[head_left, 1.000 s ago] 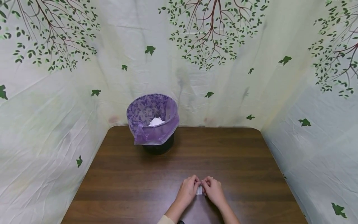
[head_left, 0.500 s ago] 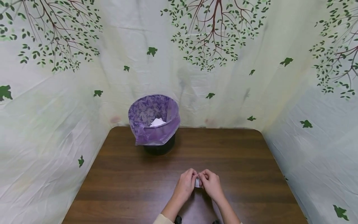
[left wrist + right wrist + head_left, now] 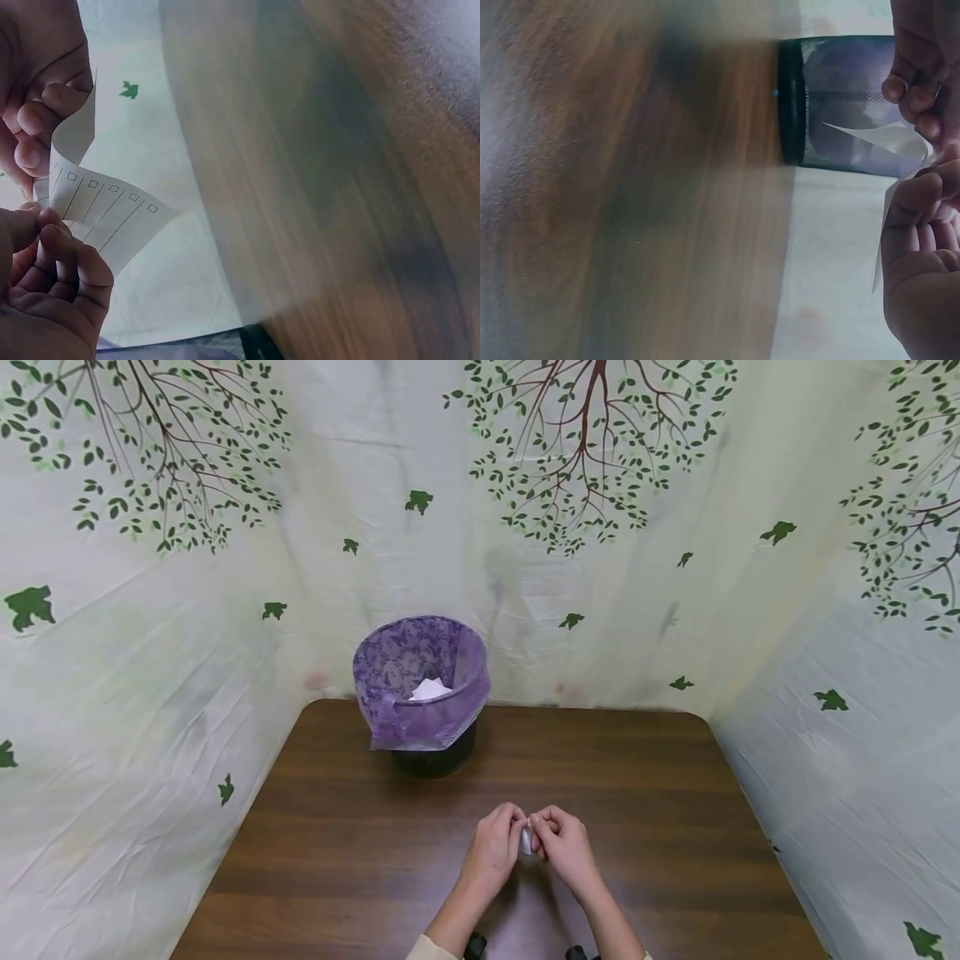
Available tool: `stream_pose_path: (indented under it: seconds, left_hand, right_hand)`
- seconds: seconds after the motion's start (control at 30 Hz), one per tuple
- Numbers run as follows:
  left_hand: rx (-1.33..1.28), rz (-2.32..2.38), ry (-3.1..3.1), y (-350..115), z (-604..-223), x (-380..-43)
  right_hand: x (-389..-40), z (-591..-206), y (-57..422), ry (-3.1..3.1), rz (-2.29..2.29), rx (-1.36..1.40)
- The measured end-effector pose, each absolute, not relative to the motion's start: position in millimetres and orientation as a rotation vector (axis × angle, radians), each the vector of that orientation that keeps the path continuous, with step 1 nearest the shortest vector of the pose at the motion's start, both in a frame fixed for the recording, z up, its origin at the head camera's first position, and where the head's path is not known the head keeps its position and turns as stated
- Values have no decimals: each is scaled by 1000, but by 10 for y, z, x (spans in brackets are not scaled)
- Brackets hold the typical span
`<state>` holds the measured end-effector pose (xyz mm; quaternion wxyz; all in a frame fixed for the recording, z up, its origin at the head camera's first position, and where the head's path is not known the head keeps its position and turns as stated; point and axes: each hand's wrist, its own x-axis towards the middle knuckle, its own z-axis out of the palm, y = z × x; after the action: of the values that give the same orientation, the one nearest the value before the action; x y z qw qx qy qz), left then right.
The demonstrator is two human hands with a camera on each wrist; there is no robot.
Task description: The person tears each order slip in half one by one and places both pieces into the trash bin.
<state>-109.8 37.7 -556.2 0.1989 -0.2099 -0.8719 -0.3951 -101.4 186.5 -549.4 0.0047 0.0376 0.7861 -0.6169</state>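
Observation:
Close together above the table (image 3: 360,860), my left hand (image 3: 491,852) and right hand (image 3: 567,852) pinch the top edge of a small white sheet of paper (image 3: 527,841) between fingertips and thumbs. Printed lines and a row of little squares show on the paper (image 3: 112,195) in the left wrist view, where it bends and curls below the fingers. There my left hand (image 3: 60,292) is the lower one and my right hand (image 3: 49,67) the upper. A curled flap of the paper (image 3: 885,139) juts out between the hands in the right wrist view.
A dark bin (image 3: 431,762) with a purple bag liner (image 3: 420,727) stands at the back left of the table, white paper (image 3: 430,689) inside it. Light curtains (image 3: 517,652) printed with branches and leaves enclose the back and both sides.
Both hands have moved up and slightly away from the body with the paper, their fingertips staying close together. The paper looks narrower between them now. The head view has shifted slightly.

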Motion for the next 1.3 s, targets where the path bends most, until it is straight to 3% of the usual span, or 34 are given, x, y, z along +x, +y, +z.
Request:
stream_pose_path:
  seconds: [0.73, 1.3]
  left_hand:
    - [-548, -1161, -2353, 258, -5259, -1129]
    - [-505, -1135, -2300, 176, -5277, -1164]
  right_hand:
    - [-1102, -5209, 1816, 2224, -2254, 186]
    - [-1108, -5139, 1908, 2048, -2517, 192]
